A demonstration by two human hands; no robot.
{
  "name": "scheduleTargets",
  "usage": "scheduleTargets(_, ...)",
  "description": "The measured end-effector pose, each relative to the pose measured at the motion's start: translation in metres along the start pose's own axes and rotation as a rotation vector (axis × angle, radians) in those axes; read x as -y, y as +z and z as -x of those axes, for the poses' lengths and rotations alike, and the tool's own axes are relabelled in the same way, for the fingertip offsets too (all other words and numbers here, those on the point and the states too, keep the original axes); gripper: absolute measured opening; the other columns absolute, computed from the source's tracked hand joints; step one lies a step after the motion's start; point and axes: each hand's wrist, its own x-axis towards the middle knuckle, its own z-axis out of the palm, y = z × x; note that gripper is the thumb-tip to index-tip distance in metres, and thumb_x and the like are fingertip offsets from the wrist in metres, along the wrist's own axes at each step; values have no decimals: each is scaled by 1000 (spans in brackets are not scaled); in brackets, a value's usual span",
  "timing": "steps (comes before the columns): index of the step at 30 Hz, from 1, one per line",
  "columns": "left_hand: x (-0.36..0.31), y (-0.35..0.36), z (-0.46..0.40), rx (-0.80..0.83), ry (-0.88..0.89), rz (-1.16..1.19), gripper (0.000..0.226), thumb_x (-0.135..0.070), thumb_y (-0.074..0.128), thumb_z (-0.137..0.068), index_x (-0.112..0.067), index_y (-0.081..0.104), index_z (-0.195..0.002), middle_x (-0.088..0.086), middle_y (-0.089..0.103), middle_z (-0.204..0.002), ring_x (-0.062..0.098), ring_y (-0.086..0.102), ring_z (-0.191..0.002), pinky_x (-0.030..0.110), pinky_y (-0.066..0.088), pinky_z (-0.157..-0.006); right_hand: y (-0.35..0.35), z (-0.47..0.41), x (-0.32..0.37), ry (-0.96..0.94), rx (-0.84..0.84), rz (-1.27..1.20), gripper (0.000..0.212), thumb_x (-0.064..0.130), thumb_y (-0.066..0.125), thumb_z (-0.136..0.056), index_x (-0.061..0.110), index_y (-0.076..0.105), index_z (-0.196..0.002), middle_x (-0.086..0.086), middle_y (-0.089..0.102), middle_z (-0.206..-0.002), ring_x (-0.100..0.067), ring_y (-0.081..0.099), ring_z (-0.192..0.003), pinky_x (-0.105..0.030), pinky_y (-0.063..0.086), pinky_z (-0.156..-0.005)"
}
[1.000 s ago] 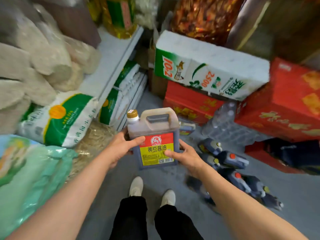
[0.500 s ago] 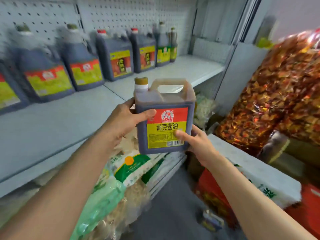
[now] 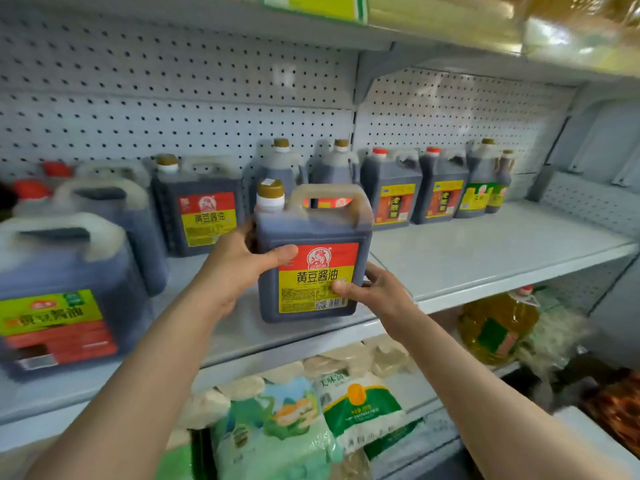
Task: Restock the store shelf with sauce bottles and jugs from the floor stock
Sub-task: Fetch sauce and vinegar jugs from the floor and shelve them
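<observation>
White shelf (image 3: 485, 258) behind — both arms out, L hand (image 3: 239, 268) & R hand (image 3: 377, 292) grip clamped on soy jug (image 3: 311, 258).

Dark brown, nearly black, that's the jug (image 3: 313, 252) up front, with a gold cap, a white neck ring and a label red on top, yellow below, black characters across the yellow. Behind it the pegboard (image 3: 173, 88) runs pale grey, dotted all over with small dark holes. Left of the jug, a blurred jug (image 3: 65, 292) wears lime green over red. Right of it, two red-capped jugs (image 3: 393, 188) carry yellow and dark red labels, and beyond them green-and-yellow labelled bottles (image 3: 479, 185). The shelf (image 3: 485, 251) itself is off-white. Below the jug sit a green, white and orange bag (image 3: 360, 407) and a golden-yellow oil bottle (image 3: 495, 327).
</observation>
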Motion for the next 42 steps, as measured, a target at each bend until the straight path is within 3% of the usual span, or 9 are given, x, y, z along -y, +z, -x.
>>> scheduleTargets(2, 14, -20, -5, -69, -25, -14, 57, -19, 84, -75, -27, 60, -125, -17, 70, -100, -9, 67, -81, 14, 51, -70, 23, -22, -7, 14, 61, 16, 42, 23, 86, -73, 16, 73, -112, -4, 76, -110, -19, 73, -99, -24, 56, -81)
scheduleTargets(6, 43, -52, -16, -181, -60, -43, 55, -21, 83, -76, -28, 58, -125, -17, 69, -101, 2, 65, -97, 18, 49, -77, 61, -61, -22, 38, 138, 28, 39, 14, 86, -76, 15, 74, -113, -2, 77, -105, -17, 73, -96, -24, 57, -80)
scheduleTargets(11, 60, -68, -39, -340, -29, -44, 55, -18, 76, -85, -29, 55, -134, -10, 69, -112, 8, 66, -103, 36, 53, -94, 94, -108, -29, 24, 181, 62, 48, 25, 90, -72, 20, 73, -116, -2, 77, -109, -22, 73, -101, -37, 58, -93)
scheduleTargets(16, 72, -75, -69, -575, -10, -105, 72, -43, 70, -72, -36, 48, -140, -5, 68, -123, 18, 65, -112, 46, 52, -97, 122, -155, -30, 41, 199, 159, 56, 39, 91, -69, 27, 70, -119, 11, 74, -114, -10, 71, -103, -37, 55, -98)
scheduleTargets(21, 79, -79, -93, -677, -36, -164, 62, -35, 69, -85, -36, 46, -142, -4, 68, -124, 20, 64, -110, 46, 53, -94, 137, -179, -25, 17, 198, 227, 63, 49, 88, -65, 25, 68, -119, 8, 74, -113, -15, 66, -110, -41, 53, -101)
scheduleTargets(26, 86, -83, -106, -690, -88, -180, 59, -39, 64, -89, -40, 40, -143, -4, 67, -123, 23, 64, -108, 48, 53, -94, 142, -195, -25, 23, 206, 291, 53, 43, 87, -73, 21, 68, -118, 6, 73, -112, -18, 65, -109, -43, 53, -101)
scheduleTargets(35, 93, -86, -116, -699, -93, -206, 63, -41, 62, -91, -40, 33, -147, 0, 62, -132, 26, 60, -118, 52, 50, -98, 149, -198, -23, 46, 183, 362, 63, 46, 84, -77, 20, 61, -129, 4, 69, -120, -20, 62, -113, -40, 51, -102)
scheduleTargets(39, 88, -80, -111, -691, -124, -206, 64, -36, 63, -94, -30, 34, -151, 4, 53, -144, 29, 52, -130, 54, 44, -105, 150, -184, -26, 101, 92, 377, 85, 52, 81, -77, 13, 47, -145, -1, 59, -138, -23, 56, -127, -41, 49, -106)
scheduleTargets(42, 84, -64, -98, -726, -192, -270, 84, -41, 67, -91, -14, 22, -156, 12, 37, -156, 34, 37, -142, 52, 35, -113, 138, -168, -30, 116, 44, 371, 84, 55, 81, -76, 17, 49, -144, -1, 59, -137, -20, 57, -126, -45, 53, -101)
